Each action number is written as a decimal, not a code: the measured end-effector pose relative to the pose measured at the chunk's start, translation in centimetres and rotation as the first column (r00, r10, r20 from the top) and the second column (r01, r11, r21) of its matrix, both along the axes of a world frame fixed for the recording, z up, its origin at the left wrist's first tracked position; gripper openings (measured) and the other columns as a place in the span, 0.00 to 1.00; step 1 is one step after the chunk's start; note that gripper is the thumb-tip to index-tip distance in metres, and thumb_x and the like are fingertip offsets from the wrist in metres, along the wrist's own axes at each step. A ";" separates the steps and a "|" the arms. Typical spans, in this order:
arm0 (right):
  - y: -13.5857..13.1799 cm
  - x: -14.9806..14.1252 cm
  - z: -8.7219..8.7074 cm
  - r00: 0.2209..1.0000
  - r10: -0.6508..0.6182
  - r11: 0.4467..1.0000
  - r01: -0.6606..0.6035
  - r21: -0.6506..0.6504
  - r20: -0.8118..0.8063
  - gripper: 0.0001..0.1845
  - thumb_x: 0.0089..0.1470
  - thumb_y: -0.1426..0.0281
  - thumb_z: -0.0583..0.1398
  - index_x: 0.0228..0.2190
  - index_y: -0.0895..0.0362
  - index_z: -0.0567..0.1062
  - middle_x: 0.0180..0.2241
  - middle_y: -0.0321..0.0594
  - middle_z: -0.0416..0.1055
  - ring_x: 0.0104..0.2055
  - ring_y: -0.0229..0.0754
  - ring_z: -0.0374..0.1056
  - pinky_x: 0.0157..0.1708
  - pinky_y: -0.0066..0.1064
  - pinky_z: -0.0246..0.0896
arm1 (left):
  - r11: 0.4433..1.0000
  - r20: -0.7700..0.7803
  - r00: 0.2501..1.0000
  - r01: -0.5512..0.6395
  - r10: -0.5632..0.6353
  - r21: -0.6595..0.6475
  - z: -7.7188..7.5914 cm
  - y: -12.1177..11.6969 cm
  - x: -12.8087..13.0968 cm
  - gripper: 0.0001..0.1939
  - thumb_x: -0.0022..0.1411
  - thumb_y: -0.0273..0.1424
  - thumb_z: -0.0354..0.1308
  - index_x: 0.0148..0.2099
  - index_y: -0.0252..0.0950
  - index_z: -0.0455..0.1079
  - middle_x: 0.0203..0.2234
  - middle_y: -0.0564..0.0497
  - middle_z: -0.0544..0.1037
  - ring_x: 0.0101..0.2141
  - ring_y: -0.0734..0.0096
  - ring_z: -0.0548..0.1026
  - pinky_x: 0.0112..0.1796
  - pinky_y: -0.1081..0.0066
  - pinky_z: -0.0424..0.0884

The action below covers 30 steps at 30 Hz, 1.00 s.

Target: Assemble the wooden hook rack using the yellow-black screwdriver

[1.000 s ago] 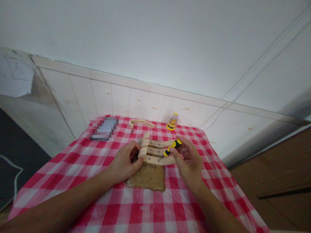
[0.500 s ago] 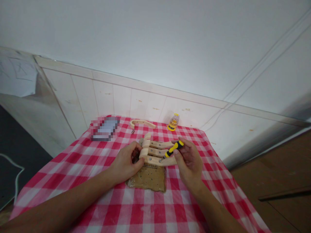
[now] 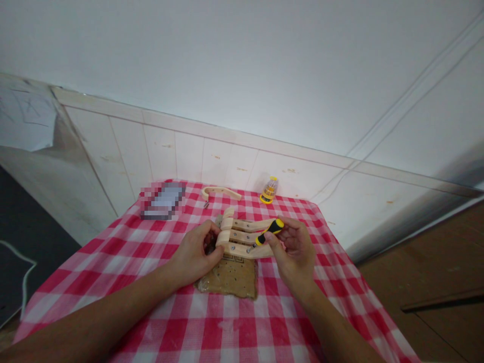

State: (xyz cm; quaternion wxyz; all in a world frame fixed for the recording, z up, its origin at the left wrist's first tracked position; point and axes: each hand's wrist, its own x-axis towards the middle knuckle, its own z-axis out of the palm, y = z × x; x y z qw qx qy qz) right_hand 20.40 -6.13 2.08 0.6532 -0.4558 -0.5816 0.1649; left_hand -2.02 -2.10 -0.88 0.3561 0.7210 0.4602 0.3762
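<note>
A brown board (image 3: 230, 280) with dark printed marks and small holes lies under several curved pale wooden hooks fixed side by side. My left hand (image 3: 196, 249) is closed on the curled left end of the nearest wooden hook (image 3: 241, 249), thumb along its front. In my right hand (image 3: 297, 257) is a yellow-and-black screwdriver (image 3: 273, 229), held between thumb and fingers. Its tip slants down to the right-hand screw (image 3: 248, 250) in the nearest hook. Other screw heads show along the hooks.
A loose wooden hook (image 3: 223, 190) lies at the back, with small screws (image 3: 206, 205) beside it. A yellow-capped clear bit container (image 3: 268, 190) stands near the wall. A blurred phone-like slab (image 3: 164, 200) rests at the back left of the red-and-white checked cloth (image 3: 181, 327).
The screwdriver has turned slightly in my right hand, and the fingers and thumb have shifted on its handle. The left hand and the hooks stay in place.
</note>
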 end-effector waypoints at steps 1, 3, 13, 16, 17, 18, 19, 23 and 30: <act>0.0 0.0 0.0 1.000 0.000 1.000 0.001 0.001 -0.006 0.16 0.54 0.69 0.70 0.44 0.51 0.75 0.35 0.37 0.80 0.34 0.41 0.79 0.30 0.30 0.77 | 1.000 0.002 1.000 0.000 0.000 0.001 0.0 0.0 0.0 0.08 0.55 0.36 0.57 0.36 0.39 0.65 0.23 0.57 0.68 0.24 0.71 0.66 0.25 0.71 0.61; 0.0 -0.1 0.1 1.000 0.003 1.000 -0.003 0.002 -0.018 0.16 0.54 0.68 0.71 0.43 0.51 0.75 0.34 0.36 0.79 0.33 0.40 0.79 0.29 0.29 0.76 | 1.000 0.001 1.000 -0.003 0.003 0.005 -0.1 0.0 0.0 0.08 0.54 0.36 0.57 0.36 0.39 0.65 0.22 0.58 0.68 0.23 0.72 0.65 0.24 0.71 0.60; 0.0 -0.2 0.4 1.000 -0.001 1.000 0.001 0.028 0.018 0.20 0.55 0.69 0.70 0.49 0.50 0.74 0.36 0.36 0.78 0.34 0.40 0.78 0.30 0.29 0.76 | 1.000 -0.015 1.000 -0.015 0.016 0.027 0.1 0.0 0.0 0.08 0.55 0.36 0.57 0.36 0.39 0.65 0.22 0.58 0.67 0.22 0.73 0.64 0.24 0.72 0.59; 0.0 -0.2 0.1 0.999 0.025 1.000 -0.025 -0.002 0.028 0.20 0.57 0.69 0.69 0.51 0.50 0.75 0.37 0.37 0.79 0.34 0.40 0.78 0.30 0.29 0.76 | 0.999 -0.011 1.000 -0.012 0.012 0.036 0.1 0.0 0.0 0.08 0.54 0.35 0.57 0.36 0.39 0.65 0.22 0.58 0.67 0.22 0.73 0.64 0.24 0.72 0.59; 0.0 -0.1 0.1 0.999 0.024 1.000 -0.023 -0.010 0.033 0.19 0.57 0.69 0.68 0.50 0.51 0.76 0.37 0.38 0.79 0.34 0.40 0.78 0.30 0.29 0.76 | 0.999 -0.011 1.000 -0.013 0.013 0.040 0.1 0.0 0.0 0.08 0.54 0.35 0.57 0.36 0.39 0.65 0.22 0.58 0.67 0.22 0.73 0.64 0.24 0.72 0.59; 0.0 -0.1 0.0 0.999 0.021 1.000 -0.020 -0.014 0.037 0.18 0.57 0.69 0.68 0.49 0.51 0.76 0.37 0.38 0.79 0.35 0.40 0.78 0.30 0.29 0.76 | 0.999 -0.011 1.000 -0.012 0.012 0.041 0.2 0.0 0.0 0.08 0.54 0.36 0.57 0.36 0.39 0.65 0.22 0.58 0.67 0.22 0.73 0.64 0.24 0.72 0.59; 0.0 0.0 0.0 0.999 0.018 1.000 -0.018 -0.013 0.037 0.18 0.57 0.69 0.69 0.49 0.51 0.76 0.36 0.38 0.80 0.35 0.40 0.78 0.30 0.29 0.76 | 0.999 -0.013 1.000 -0.012 0.012 0.039 0.2 0.0 0.0 0.08 0.54 0.36 0.57 0.36 0.39 0.65 0.22 0.58 0.68 0.23 0.73 0.65 0.24 0.72 0.60; -0.1 0.1 0.0 0.999 0.006 1.000 -0.006 -0.005 0.037 0.19 0.56 0.70 0.70 0.49 0.51 0.76 0.36 0.37 0.80 0.35 0.41 0.79 0.31 0.30 0.77 | 1.000 -0.024 1.000 -0.012 0.012 0.023 0.2 0.0 0.0 0.08 0.53 0.36 0.56 0.36 0.39 0.65 0.22 0.58 0.68 0.22 0.73 0.65 0.24 0.72 0.60; 0.0 0.2 0.0 0.998 -0.025 1.000 0.025 0.005 0.064 0.18 0.55 0.69 0.70 0.47 0.51 0.76 0.35 0.38 0.80 0.34 0.41 0.78 0.30 0.30 0.76 | 1.000 -0.006 1.000 -0.007 0.007 0.028 0.2 0.0 -0.1 0.08 0.54 0.36 0.56 0.36 0.39 0.65 0.22 0.58 0.68 0.22 0.73 0.65 0.23 0.72 0.60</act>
